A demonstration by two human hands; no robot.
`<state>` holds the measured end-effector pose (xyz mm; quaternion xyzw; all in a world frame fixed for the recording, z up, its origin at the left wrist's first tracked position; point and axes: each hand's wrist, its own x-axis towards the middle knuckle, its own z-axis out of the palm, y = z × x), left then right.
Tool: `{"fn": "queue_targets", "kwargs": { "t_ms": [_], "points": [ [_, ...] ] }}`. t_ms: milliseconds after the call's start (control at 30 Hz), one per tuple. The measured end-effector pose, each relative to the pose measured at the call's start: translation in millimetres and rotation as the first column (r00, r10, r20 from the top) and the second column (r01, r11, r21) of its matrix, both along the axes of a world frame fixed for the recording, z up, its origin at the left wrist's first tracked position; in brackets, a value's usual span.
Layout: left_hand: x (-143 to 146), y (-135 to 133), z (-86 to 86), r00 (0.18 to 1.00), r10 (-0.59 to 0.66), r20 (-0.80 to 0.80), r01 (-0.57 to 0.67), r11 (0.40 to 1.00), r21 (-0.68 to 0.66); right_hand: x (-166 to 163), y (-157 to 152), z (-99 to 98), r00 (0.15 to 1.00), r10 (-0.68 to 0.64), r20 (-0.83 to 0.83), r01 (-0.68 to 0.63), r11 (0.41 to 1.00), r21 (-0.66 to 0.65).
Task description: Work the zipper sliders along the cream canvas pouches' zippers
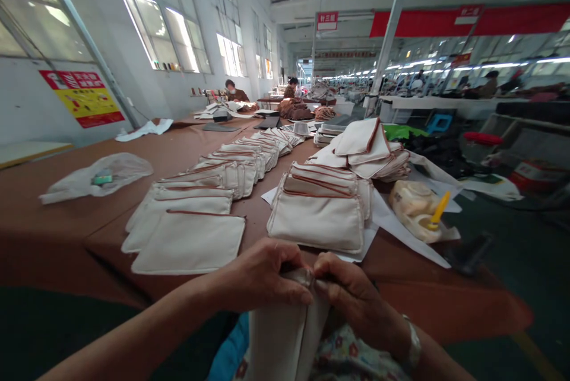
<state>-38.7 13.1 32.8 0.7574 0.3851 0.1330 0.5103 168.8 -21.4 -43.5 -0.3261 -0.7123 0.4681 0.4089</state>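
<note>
Both hands meet at the top edge of a cream fabric pouch piece that hangs down over my lap. My left hand grips it with the thumb in front and the fingers curled behind. My right hand, a band at its wrist, pinches the same edge just to the right. A dark seam line runs down the piece between them. Beyond my hands on the table lie a stack of cream pouches with brown edging and, to the left, a long overlapping row of similar pouches.
The brown-covered table ends in front of me. At right stand a pale glue-like container with a yellow stick and a further pouch pile. A clear plastic bag lies left. Other people sit farther back.
</note>
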Motion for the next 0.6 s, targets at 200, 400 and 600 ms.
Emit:
{"fn": "queue_targets", "kwargs": {
  "t_ms": [200,400,600],
  "points": [
    [16,6,-1.8,0.995,0.003,0.098,0.012,0.988,-0.151,1,4,10.8,0.994,-0.069,0.083,0.054,0.984,0.172],
    [19,12,-17.2,0.988,0.098,0.116,-0.069,0.969,-0.236,3,12,7.5,0.983,-0.135,0.122,0.112,0.977,0.181],
    [15,9,-20.5,0.959,0.150,0.241,-0.037,0.908,-0.416,10,14,-2.2,1.000,-0.018,-0.002,0.017,0.992,-0.125]
  ]
}}
